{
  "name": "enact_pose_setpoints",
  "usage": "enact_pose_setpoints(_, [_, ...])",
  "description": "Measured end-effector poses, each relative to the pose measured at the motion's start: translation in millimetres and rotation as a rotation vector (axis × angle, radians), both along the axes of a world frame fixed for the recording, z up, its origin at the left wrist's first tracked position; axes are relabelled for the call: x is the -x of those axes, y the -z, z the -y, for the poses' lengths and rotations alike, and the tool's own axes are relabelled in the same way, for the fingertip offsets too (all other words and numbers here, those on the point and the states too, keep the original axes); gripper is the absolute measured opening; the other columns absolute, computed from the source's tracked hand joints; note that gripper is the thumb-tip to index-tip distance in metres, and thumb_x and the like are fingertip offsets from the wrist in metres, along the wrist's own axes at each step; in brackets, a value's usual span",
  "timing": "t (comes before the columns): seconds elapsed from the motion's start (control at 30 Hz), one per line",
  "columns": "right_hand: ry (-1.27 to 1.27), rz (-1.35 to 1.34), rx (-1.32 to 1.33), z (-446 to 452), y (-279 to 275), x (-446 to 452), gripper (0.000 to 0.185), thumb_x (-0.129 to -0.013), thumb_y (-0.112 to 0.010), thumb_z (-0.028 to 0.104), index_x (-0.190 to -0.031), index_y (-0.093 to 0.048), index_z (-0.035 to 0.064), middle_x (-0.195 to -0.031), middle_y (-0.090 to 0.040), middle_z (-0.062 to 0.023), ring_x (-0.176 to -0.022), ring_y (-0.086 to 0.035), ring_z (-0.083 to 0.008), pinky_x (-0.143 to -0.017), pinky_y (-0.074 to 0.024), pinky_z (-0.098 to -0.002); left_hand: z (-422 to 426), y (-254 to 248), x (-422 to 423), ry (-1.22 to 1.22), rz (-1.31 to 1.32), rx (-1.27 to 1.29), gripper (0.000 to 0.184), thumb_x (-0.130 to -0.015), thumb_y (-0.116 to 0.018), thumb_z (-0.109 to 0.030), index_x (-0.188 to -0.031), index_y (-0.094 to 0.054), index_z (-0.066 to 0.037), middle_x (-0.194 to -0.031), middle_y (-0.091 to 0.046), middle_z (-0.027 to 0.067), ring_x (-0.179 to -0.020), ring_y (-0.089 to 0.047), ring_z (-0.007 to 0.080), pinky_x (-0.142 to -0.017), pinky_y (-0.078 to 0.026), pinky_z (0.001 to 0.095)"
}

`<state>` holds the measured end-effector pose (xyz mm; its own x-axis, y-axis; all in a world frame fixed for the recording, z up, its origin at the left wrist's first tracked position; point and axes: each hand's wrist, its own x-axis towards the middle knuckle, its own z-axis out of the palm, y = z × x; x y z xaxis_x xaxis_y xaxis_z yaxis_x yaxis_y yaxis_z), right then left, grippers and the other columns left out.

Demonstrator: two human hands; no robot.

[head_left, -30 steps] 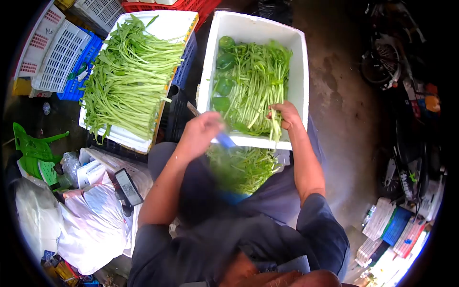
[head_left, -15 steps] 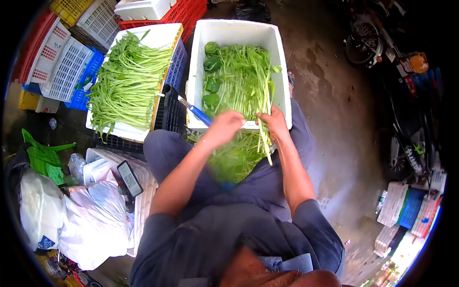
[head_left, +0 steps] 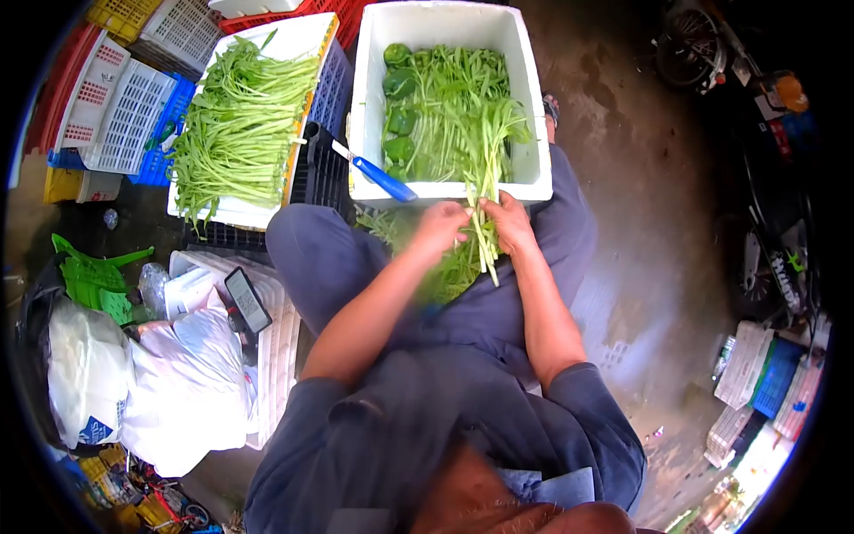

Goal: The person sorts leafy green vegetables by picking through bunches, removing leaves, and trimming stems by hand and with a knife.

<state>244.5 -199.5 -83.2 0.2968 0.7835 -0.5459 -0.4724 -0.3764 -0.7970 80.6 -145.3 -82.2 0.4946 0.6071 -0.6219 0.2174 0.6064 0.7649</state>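
Note:
My right hand (head_left: pixel 509 222) is closed around a small bunch of water spinach (head_left: pixel 485 169). The leafy end lies over the front rim of the white foam box (head_left: pixel 541 151), and the cut stems point down toward my lap. At the left side of that bunch, my left hand (head_left: pixel 441 226) has its fingers pinched on the stems. Loose greens (head_left: pixel 449 278) lie below my hands, between my legs. A blue-handled knife (head_left: pixel 384 180) rests across the box's front left corner, blade pointing up and left. Inside the box are more greens (head_left: pixel 436 116) and several dark green bundles (head_left: pixel 399 84).
Trimmed water spinach (head_left: pixel 236 133) lies on a white foam lid on crates to the left. A phone (head_left: pixel 248 301), white bags (head_left: pixel 182 392) and a green plastic item (head_left: pixel 93 276) sit lower left. Stacked baskets (head_left: pixel 129 111) stand far left, a motorbike (head_left: pixel 769 258) on the right.
My left hand has moved right, from near the knife handle to the stems. My right hand still holds the bunch. The view has shifted, and the box appears higher.

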Motion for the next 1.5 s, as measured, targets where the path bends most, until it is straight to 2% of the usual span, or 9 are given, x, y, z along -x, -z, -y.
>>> enact_pose_setpoints(0.13, [0.039, 0.025, -0.039, 10, 22, -1, 0.040, -0.095, -0.063, 0.004, -0.131, -0.052, -0.0094, -0.101, -0.068, -0.0154, -0.077, -0.070, -0.0227, -0.062, -0.0608, -0.0363, 2, 13, -5, 0.015, 0.049, -0.007, 0.035, -0.092, -0.074, -0.033, -0.107, -0.069, -0.001, -0.093, -0.066, 0.0037, -0.074, -0.062, 0.0151, -0.062, -0.048, 0.0283])
enact_pose_setpoints(0.23, [0.078, 0.049, -0.056, 6, 30, -3, 0.042, -0.094, -0.064, 0.003, -0.132, -0.053, -0.0076, -0.102, -0.068, -0.0148, -0.087, -0.068, -0.0207, -0.073, -0.0569, -0.0322, 1, 17, -10, 0.024, 0.066, -0.081, 0.027, -0.092, -0.072, -0.024, -0.100, -0.070, 0.001, -0.087, -0.067, 0.0046, -0.073, -0.061, 0.0137, -0.063, -0.048, 0.0293])
enact_pose_setpoints(0.47, [0.196, 0.314, -0.045, 0, 43, -23, 0.044, -0.091, -0.067, 0.007, -0.131, -0.056, -0.0074, -0.101, -0.068, -0.0089, -0.088, -0.062, -0.0149, -0.076, -0.0504, -0.0287, -10, 12, 8, -0.109, 0.077, -0.100, 0.018, -0.093, -0.066, -0.009, -0.108, -0.069, 0.001, -0.090, -0.070, 0.0075, -0.077, -0.064, 0.0164, -0.071, -0.050, 0.0301])
enact_pose_setpoints(0.63, [0.064, 1.361, -0.016, 9, 0, -16, 0.046, -0.093, -0.067, 0.018, -0.131, -0.057, -0.0061, -0.118, -0.065, -0.0238, -0.110, -0.063, -0.0381, -0.098, -0.0474, -0.0418, -24, -25, 28, -0.137, 0.136, -0.229, 0.025, -0.096, -0.066, -0.010, -0.118, -0.064, 0.003, -0.103, -0.073, 0.0098, -0.098, -0.069, 0.0181, -0.091, -0.051, 0.0301])
enact_pose_setpoints(0.83, [-0.177, 1.131, -0.534, 21, -74, 47, 0.035, -0.093, -0.067, 0.013, -0.123, -0.063, -0.0039, -0.133, -0.060, -0.0233, -0.120, -0.060, -0.0392, -0.103, -0.0475, -0.0427, -7, -46, 52, -0.114, 0.220, -0.130, 0.022, -0.101, -0.061, -0.011, -0.119, -0.064, 0.001, -0.108, -0.071, 0.0074, -0.096, -0.067, 0.0128, -0.087, -0.052, 0.0266])
enact_pose_setpoints(1.03, [-0.400, 0.904, -0.466, 15, -80, 66, 0.042, -0.092, -0.066, 0.015, -0.130, -0.058, -0.0001, -0.138, -0.056, -0.0241, -0.115, -0.062, -0.0396, -0.094, -0.0522, -0.0440, 2, -46, 72, -0.029, 0.190, -0.088, 0.020, -0.103, -0.058, -0.012, -0.117, -0.065, -0.001, -0.105, -0.069, 0.0048, -0.092, -0.066, 0.0109, -0.076, -0.054, 0.0242])
enact_pose_setpoints(1.23, [-0.553, 0.914, -0.304, 15, -91, 75, 0.043, -0.093, -0.064, 0.022, -0.129, -0.057, -0.0013, -0.126, -0.062, -0.0249, -0.115, -0.060, -0.0418, -0.099, -0.0473, -0.0464, 9, -72, 88, -0.091, 0.261, 0.021, 0.019, -0.104, -0.056, -0.012, -0.116, -0.063, 0.001, -0.105, -0.067, 0.0065, -0.094, -0.067, 0.0154, -0.082, -0.059, 0.0331])
enact_pose_setpoints(1.33, [-0.519, 1.046, -0.432, 18, -87, 88, 0.045, -0.093, -0.068, 0.020, -0.129, -0.055, -0.0025, -0.103, -0.065, -0.0191, -0.094, -0.065, -0.0367, -0.085, -0.0506, -0.0451, 12, -85, 100, -0.110, 0.280, 0.060, 0.021, -0.104, -0.056, -0.016, -0.112, -0.065, 0.001, -0.104, -0.067, 0.0071, -0.094, -0.066, 0.0164, -0.082, -0.060, 0.0353])
enact_pose_setpoints(1.5, [-0.605, 1.038, -0.372, 25, -95, 102, 0.036, -0.094, -0.067, 0.020, -0.123, -0.063, -0.0001, -0.101, -0.065, -0.0212, -0.095, -0.063, -0.0415, -0.082, -0.0498, -0.0474, 16, -87, 113, -0.152, 0.170, 0.049, 0.023, -0.104, -0.056, -0.017, -0.113, -0.063, 0.003, -0.106, -0.066, 0.0101, -0.097, -0.067, 0.0202, -0.084, -0.061, 0.0373])
